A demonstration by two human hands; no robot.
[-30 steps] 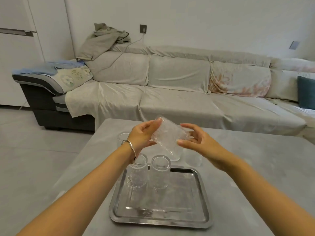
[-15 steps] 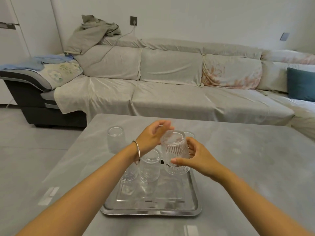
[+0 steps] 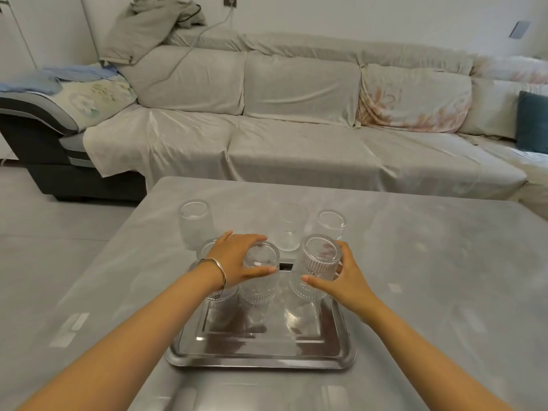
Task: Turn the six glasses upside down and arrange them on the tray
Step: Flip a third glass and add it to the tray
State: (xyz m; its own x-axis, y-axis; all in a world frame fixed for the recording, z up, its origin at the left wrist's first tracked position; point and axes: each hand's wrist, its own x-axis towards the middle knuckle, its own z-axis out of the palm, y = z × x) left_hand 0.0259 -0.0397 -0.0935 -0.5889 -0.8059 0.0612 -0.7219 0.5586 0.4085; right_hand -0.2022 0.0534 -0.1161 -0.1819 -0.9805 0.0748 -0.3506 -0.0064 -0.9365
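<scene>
From the head camera you can count six ribbed glasses in all. Three stand upside down along the far edge of the metal tray (image 3: 261, 358): the left glass (image 3: 218, 293), mostly hidden behind your left wrist, the middle glass (image 3: 259, 272) and the right glass (image 3: 317, 269). Three more wait on the table beyond the tray — the far-left glass (image 3: 194, 223), the far-middle glass (image 3: 290, 229) and the far-right glass (image 3: 330, 223); whether these are turned over is hard to tell through the clear walls.

Your left hand (image 3: 237, 259) is loosely spread over the middle glass, thumb across its near side and fingers curled behind it, a thin bangle (image 3: 218, 268) on the wrist. Your right hand (image 3: 341, 277) cups the right glass from its right side, thumb in front and fingers behind, with the glass rim down on the tray.

The tray sits on a grey marbled table (image 3: 430, 262). Behind it runs a long sofa (image 3: 296, 114) under pale covers, with a teal cushion (image 3: 533, 123) at the right edge and a heap of clothing (image 3: 154, 22) on its back at the left. Your forearms cross the near half of the tray — nothing else lies on it.
</scene>
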